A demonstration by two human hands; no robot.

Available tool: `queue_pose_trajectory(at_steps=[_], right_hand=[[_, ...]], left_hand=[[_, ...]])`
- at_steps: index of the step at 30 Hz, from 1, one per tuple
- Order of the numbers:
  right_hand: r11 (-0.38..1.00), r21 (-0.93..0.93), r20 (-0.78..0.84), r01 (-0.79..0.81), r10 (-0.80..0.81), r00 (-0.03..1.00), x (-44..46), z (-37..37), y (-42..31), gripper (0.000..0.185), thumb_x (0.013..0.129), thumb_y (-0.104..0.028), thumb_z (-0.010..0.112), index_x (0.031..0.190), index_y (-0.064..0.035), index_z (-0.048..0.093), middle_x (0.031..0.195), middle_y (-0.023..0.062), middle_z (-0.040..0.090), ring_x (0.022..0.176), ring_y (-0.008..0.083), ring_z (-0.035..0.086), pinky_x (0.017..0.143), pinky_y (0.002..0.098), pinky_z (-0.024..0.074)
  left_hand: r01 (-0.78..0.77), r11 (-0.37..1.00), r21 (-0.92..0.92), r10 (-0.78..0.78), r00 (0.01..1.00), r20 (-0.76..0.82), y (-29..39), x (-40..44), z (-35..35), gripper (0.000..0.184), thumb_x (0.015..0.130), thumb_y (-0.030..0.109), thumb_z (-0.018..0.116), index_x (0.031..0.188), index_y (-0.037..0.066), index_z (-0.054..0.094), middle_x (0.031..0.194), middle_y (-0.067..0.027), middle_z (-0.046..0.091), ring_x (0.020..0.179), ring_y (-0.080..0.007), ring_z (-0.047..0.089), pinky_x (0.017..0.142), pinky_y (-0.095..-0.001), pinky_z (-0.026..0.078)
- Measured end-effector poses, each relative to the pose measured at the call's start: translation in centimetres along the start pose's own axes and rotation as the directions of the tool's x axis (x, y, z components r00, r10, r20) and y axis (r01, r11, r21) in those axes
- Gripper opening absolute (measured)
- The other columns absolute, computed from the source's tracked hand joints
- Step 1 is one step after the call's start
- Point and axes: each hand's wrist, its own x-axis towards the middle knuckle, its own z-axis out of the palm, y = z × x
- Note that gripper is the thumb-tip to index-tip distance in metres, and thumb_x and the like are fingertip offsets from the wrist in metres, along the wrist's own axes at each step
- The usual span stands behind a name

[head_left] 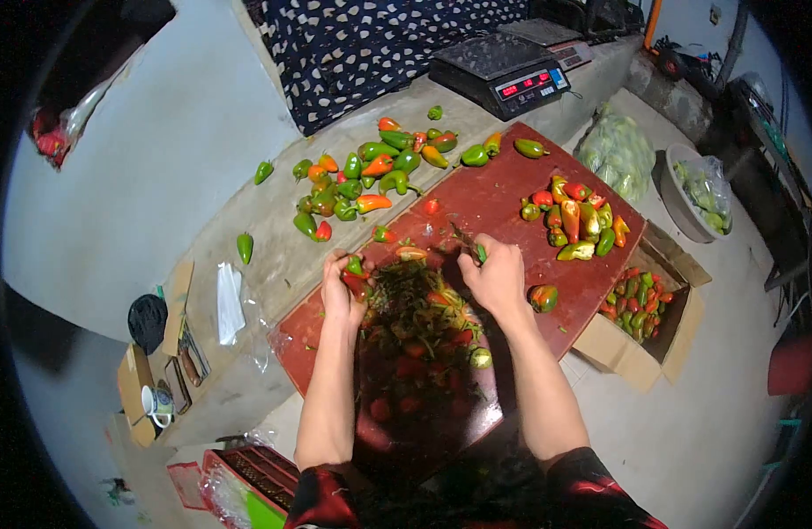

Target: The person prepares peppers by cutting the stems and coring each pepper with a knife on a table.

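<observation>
Your left hand (337, 284) is closed around a red-green pepper (357, 284); your right hand (498, 271), apart from this pepper, grips what seems a small knife (465, 240).

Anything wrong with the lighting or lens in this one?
In the head view, wide-angle distortion bends the outer edges and the corners go black; heavy shadow darkens the pile of scraps, though the left hand and right hand are well lit; glare whitens the near corner of the red board; the front scale's digits glow red, too small to read surely.
</observation>
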Motion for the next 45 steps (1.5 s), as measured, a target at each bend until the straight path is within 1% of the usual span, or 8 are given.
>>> queue_pose_trajectory(at_steps=[6,8,12,26,30,38,40,45], right_hand=[[0.996,0.088,-0.002,0.015,-0.015,1.0,0.3,-1.2,-0.3,0.015,0.081,-0.018,0.07,0.085,-0.0052,0.065,0.074,0.0222,0.065,0.077,0.043,0.065,0.07,0.0503,0.0511],[0.991,0.12,-0.03,0.055,-0.051,0.998,0.3,-0.8,0.2,0.014,0.081,-0.017,0.07,0.085,-0.0054,0.065,0.074,0.0221,0.065,0.077,0.043,0.065,0.068,0.0501,0.051],[0.983,0.152,-0.068,0.106,-0.097,0.993,0.1,-0.3,0.4,0.013,0.082,-0.017,0.069,0.083,-0.0055,0.064,0.072,0.0227,0.064,0.075,0.0438,0.064,0.065,0.0501,0.0508],[0.911,0.41,0.238,0.052,-0.162,0.958,-0.9,1.3,-1.9,0.031,0.082,-0.027,0.074,0.099,-0.0024,0.067,0.085,0.0217,0.069,0.087,0.0394,0.068,0.075,0.0427,0.0527],[0.932,0.361,0.531,-0.011,-0.196,0.824,-2.2,3.2,-2.8,0.043,0.084,-0.032,0.073,0.116,-0.0041,0.067,0.101,0.0188,0.072,0.1,0.0294,0.069,0.088,0.0385,0.0508],[0.811,0.424,0.753,-0.402,-0.07,0.654,-4.0,3.8,-3.7,0.028,0.095,-0.03,0.066,0.102,-0.003,0.07,0.067,-0.0024,0.054,0.065,0.0084,0.051,0.061,0.0283,0.0412],[0.793,0.568,0.51,-0.22,-0.129,0.85,-4.2,5.3,-3.0,0.028,0.092,-0.028,0.069,0.091,-0.0002,0.069,0.065,0.0008,0.061,0.063,0.0098,0.055,0.061,0.0331,0.0462],[0.98,-0.012,0.272,0.197,-0.187,0.944,-3.9,4.9,-2.6,0.028,0.081,-0.022,0.072,0.067,-0.0018,0.058,0.063,0.0165,0.061,0.059,0.0303,0.062,0.058,0.0425,0.0484]], left_hand=[[-0.022,0.826,0.563,0.056,0.997,-0.044,-0.8,5.7,1.3,0.022,0.092,0.015,0.042,0.096,0.006,0.062,0.087,-0.0116,0.065,0.077,-0.0262,0.066,0.067,-0.0419,0.052],[-0.245,0.149,0.958,0.284,0.939,0.196,-0.8,6.8,1.5,0.038,0.093,0.026,0.047,0.084,-0.003,0.068,0.086,-0.0192,0.069,0.079,-0.031,0.068,0.074,-0.0464,0.052],[0.095,-0.26,0.961,0.21,0.977,-0.039,-0.3,6.2,5.3,0.065,0.08,0.06,0.067,0.095,-0.003,0.073,0.104,-0.0243,0.071,0.099,-0.0396,0.067,0.086,-0.0481,0.052],[-0.504,0.157,0.85,0.257,0.851,0.457,0.0,-3.3,3.1,0.037,0.066,0.016,0.082,0.098,-0.001,0.072,0.086,-0.0135,0.073,0.081,-0.0196,0.071,0.078,-0.0331,0.055],[-0.328,0.513,0.794,0.13,0.943,0.305,-0.4,-7.4,0.7,0.04,0.067,0.016,0.082,0.101,-0.001,0.071,0.089,-0.0125,0.074,0.085,-0.0202,0.071,0.081,-0.0332,0.055],[-0.586,0.265,0.766,0.324,0.802,0.502,0.8,-9.6,0.0,0.034,0.071,0.017,0.083,0.1,0.003,0.072,0.086,-0.0144,0.069,0.08,-0.0305,0.069,0.07,-0.035,0.054],[-0.648,0.209,0.733,0.355,0.748,0.56,1.2,-9.4,0.0,0.032,0.069,0.016,0.083,0.095,0.003,0.071,0.084,-0.0139,0.068,0.076,-0.0309,0.068,0.068,-0.0363,0.054],[-0.652,0.195,0.732,0.362,0.742,0.564,2.0,-9.7,-0.6,0.03,0.067,0.011,0.083,0.091,-0.002,0.07,0.079,-0.0148,0.066,0.072,-0.0304,0.068,0.065,-0.0358,0.053]])
